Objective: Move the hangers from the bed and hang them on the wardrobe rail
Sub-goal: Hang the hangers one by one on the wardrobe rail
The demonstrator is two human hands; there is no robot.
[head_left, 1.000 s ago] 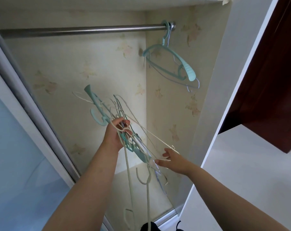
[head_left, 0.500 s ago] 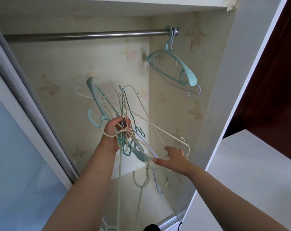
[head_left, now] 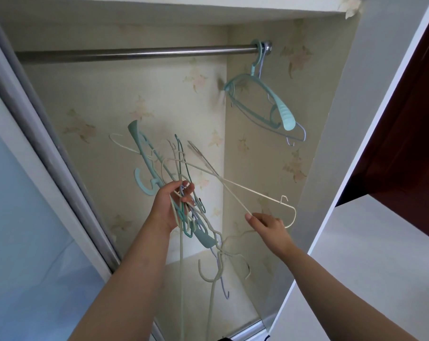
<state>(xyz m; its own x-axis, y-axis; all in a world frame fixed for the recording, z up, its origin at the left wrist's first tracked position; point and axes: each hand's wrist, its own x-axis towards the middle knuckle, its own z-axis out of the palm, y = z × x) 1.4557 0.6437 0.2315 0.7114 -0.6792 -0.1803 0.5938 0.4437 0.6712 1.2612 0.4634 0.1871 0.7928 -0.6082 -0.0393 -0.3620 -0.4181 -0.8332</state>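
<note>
Holding a tangled bunch of teal, cream and lilac wire and plastic hangers (head_left: 184,193), the left hand (head_left: 170,207) has its fingers curled round the middle of the bundle, in front of the open wardrobe. Hooks and bars stick out of that bunch in all directions: a thick teal plastic hanger (head_left: 141,158) points up-left, and cream hooks dangle below the hand.

Right hand (head_left: 267,226) sits lower right, apart from the left hand. Its fingers and thumb pinch a thin cream wire hanger (head_left: 245,190) near its far end. That hanger stretches from the bundle out to the right, its curved end looping just past the right hand's fingertips. The other end is still caught in the bunch.

Steel wardrobe rail (head_left: 134,54) runs horizontally across the top of the compartment. At its right end, against the side wall, two hangers already hang together: a teal plastic hanger with ribbed shoulder (head_left: 280,107) and a lilac wire hanger (head_left: 299,134) behind it, both hooked over the rail and tilted.

Wardrobe interior is lined with cream floral-print paper (head_left: 139,109). Sliding door frame in grey metal (head_left: 53,153) runs diagonally on the left, with a pale blue panel (head_left: 16,217) beside it. Dark red-brown cabinet (head_left: 410,119) sits at the right edge.
</note>
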